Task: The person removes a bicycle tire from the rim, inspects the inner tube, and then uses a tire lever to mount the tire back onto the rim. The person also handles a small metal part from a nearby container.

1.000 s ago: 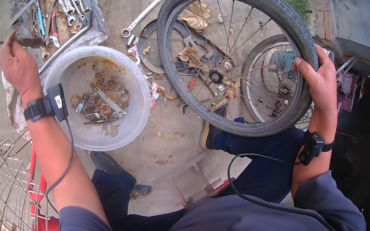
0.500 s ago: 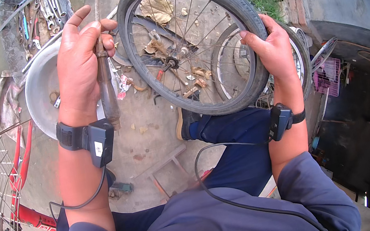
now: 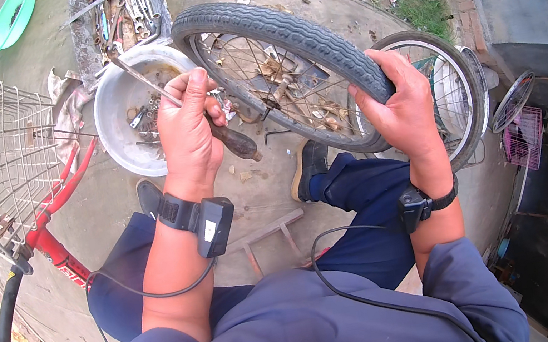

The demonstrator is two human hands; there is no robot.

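Note:
My left hand [image 3: 186, 131] is closed around a long screwdriver [image 3: 236, 141]. Its dark brown handle slants down to the right, and its thin metal shaft reaches up to the left over a pale basin [image 3: 111, 140]. With fingers and thumb, my right hand [image 3: 408, 96] grips the right edge of a spoked bicycle wheel [image 3: 279, 31]. The wheel, with its black tyre, leans tilted in front of me. The screwdriver is apart from the tyre. Small metal parts lie in the basin.
A tray of wrenches [image 3: 132, 10] lies behind the basin. At left stands a red bicycle [image 3: 55, 251] with a wire basket [image 3: 4, 158]. Another wheel [image 3: 473, 105] stands at right, near a pink wire crate [image 3: 524, 138]. A small frame [image 3: 263, 235] lies between my legs.
The screwdriver has swung from upright to a slant, its tip now up and left. The wheel has tilted to show more tread. The whole view has shifted, revealing more on the left.

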